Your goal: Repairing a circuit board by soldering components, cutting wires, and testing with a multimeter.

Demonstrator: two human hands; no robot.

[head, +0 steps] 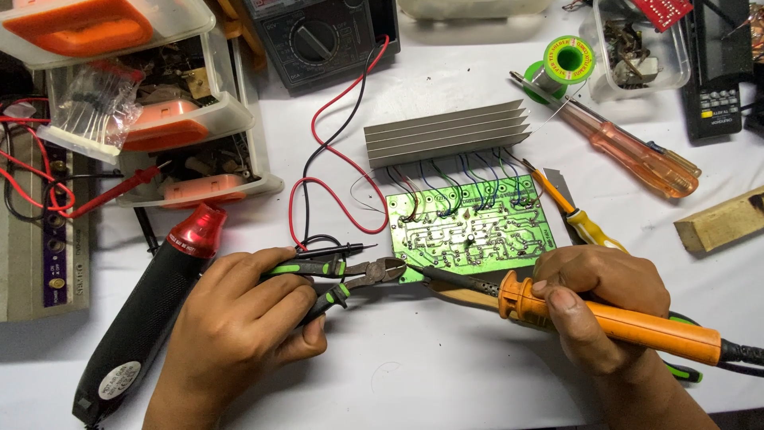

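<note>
The left hand (243, 306) has its fingers clenched around the green-and-black handles of a pair of side cutters (350, 279), whose jaws rest at the lower left corner of the green circuit board (471, 229). The right hand (601, 299) has its fingers clenched around the orange grip of a soldering iron (573, 306), its dark tip lying at the board's near edge, just beside the cutter jaws. The board lies solder side up near the middle of the worktop (446, 374), wired by short leads to a ribbed aluminium heat sink (447, 131) touching its far edge. In my judgement the step goes best if the cutters steady the board at its corner only, clear of the tracks, while the iron tip meets one joint squarely and briefly; the black probe (330, 252) lying across the cutter handles ought to stay clear of the hot tip. Count: one board, one heat sink, one cutter, one iron, one black heat gun (147, 306) with a red nozzle at the left edge, one multimeter (318, 36) at the far edge, one solder reel (563, 64), two screwdrivers, the amber-handled screwdriver (629, 151) and the yellow-handled screwdriver (574, 216), one wooden block (720, 223) at the right edge, and three stacked clear drawers (159, 119) at the far left corner.
</note>
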